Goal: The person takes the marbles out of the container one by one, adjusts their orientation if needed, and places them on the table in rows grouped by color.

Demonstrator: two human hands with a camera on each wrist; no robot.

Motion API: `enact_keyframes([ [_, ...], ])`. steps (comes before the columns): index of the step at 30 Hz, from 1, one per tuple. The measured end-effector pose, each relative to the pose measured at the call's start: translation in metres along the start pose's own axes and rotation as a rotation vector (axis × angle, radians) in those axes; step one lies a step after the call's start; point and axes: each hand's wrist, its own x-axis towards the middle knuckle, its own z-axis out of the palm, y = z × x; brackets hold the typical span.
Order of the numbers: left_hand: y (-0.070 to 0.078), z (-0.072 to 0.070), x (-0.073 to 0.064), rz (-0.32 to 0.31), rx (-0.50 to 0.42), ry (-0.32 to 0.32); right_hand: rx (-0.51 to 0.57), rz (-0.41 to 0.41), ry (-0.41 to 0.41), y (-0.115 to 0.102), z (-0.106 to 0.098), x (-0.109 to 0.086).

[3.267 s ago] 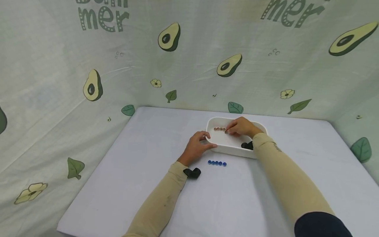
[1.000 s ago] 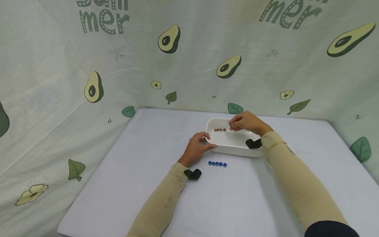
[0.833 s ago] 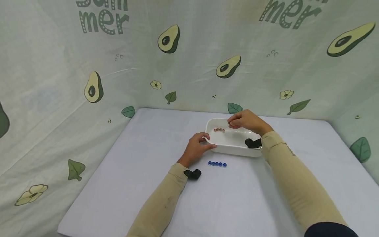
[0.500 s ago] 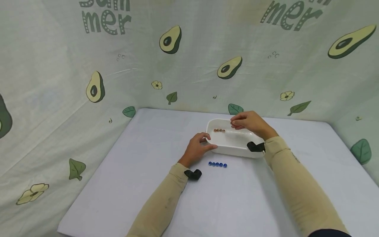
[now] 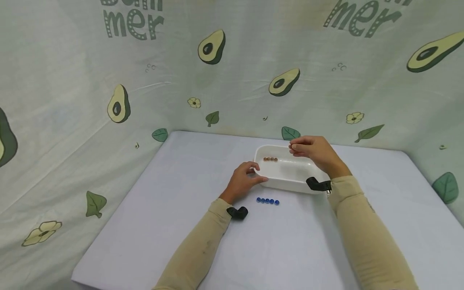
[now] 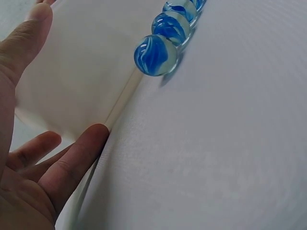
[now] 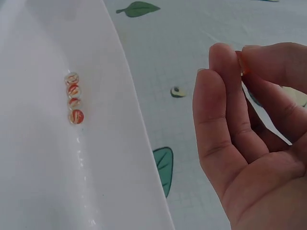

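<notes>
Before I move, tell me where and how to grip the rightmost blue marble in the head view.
Probably best to pinch the rightmost blue marble at mid height, across its near and far sides, from above: it is round, those sides look free, and the neighbouring marble sits close on its left.

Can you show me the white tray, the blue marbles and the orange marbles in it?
White tray (image 5: 288, 171), head view: on its bare floor.
Blue marbles (image 5: 267, 201), head view: on the middle one of the row.
Orange marbles (image 7: 74, 90), right wrist view: on the second from the top.
</notes>
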Motion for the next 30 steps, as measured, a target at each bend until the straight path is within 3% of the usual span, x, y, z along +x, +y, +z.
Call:
enact_keyframes([
  [6, -0.001, 0.0, 0.003, 0.015, 0.0, -0.002, 0.145, -0.023, 0.039, 0.006, 0.008, -0.011],
  [14, 0.0, -0.001, 0.001, 0.004, 0.007, 0.001, 0.314, -0.113, 0.009, 0.016, 0.021, -0.027],
  [20, 0.001, 0.001, 0.001, 0.0, 0.005, 0.003, 0.322, -0.151, -0.007, 0.02, 0.029, -0.038],
  [30, -0.001, 0.002, 0.0, 0.018, 0.012, 0.009, 0.13, -0.12, -0.01, 0.021, 0.045, -0.057],
])
